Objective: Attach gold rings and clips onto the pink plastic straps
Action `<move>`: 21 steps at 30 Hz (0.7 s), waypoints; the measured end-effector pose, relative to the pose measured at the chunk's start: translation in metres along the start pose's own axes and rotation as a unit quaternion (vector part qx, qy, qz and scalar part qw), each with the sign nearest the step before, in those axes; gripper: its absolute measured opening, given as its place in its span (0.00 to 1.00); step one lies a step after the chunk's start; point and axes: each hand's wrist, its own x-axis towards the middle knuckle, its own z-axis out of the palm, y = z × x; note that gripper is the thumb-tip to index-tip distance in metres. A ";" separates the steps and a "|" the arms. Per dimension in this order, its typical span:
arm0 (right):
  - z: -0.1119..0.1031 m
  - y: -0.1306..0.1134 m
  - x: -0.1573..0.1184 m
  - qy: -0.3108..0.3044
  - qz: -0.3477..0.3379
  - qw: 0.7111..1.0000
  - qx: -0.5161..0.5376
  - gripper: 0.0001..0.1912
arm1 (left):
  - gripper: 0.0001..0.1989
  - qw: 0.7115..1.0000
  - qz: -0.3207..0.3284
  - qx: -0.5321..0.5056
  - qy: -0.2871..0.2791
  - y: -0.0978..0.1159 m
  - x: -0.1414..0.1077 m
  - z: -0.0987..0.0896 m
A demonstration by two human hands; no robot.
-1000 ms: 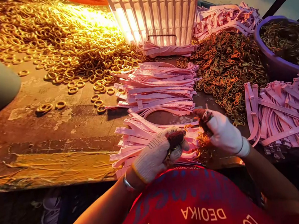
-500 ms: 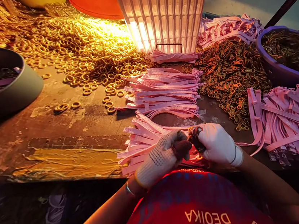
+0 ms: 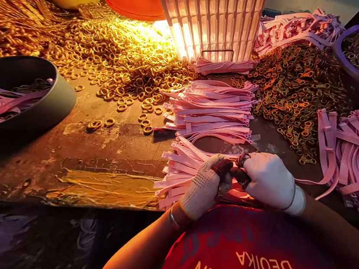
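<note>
Rings (image 3: 124, 54) lie heaped on the tabletop (image 3: 79, 146), left of the stacked straps (image 3: 212, 108); tub (image 3: 63, 92) at the left; clasps (image 3: 301, 89) right of the straps.

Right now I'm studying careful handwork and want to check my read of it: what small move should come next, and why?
I'd probably tilt the left hand slightly outward for a clearer view. Its curled, dark-tipped fingers meet those of the right hand just beside the fanned pink straps, and whatever they pinch is hidden.
</note>
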 end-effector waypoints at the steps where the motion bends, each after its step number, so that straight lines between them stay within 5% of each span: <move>1: 0.001 0.000 0.002 0.001 -0.011 1.000 -0.021 0.14 | 0.17 1.000 -0.006 -0.003 0.001 0.002 0.000 0.001; 4: 0.009 -0.001 0.005 0.016 -0.008 1.000 -0.011 0.14 | 0.16 1.000 -0.004 0.001 0.016 0.011 -0.001 0.005; 9: 0.023 0.010 0.008 -0.058 0.103 0.968 0.222 0.12 | 0.12 0.984 0.095 0.141 0.051 0.036 0.010 -0.009; 11: 0.018 0.015 0.008 -0.029 0.115 0.962 0.245 0.13 | 0.10 0.929 0.181 0.307 0.100 0.053 0.028 -0.033; 13: 0.007 0.019 0.005 0.019 0.112 0.957 0.266 0.11 | 0.12 0.819 0.247 0.484 0.185 0.072 0.051 -0.066; 16: -0.008 0.023 -0.009 0.033 0.130 0.944 0.300 0.10 | 0.18 0.671 0.216 0.662 0.254 0.096 0.083 -0.111; 18: -0.012 0.024 -0.023 0.028 0.159 0.937 0.310 0.11 | 0.20 0.635 0.190 0.705 0.253 0.103 0.097 -0.129; 21: -0.011 0.027 -0.043 0.030 0.197 0.922 0.330 0.09 | 0.21 0.633 0.188 0.712 0.239 0.104 0.106 -0.139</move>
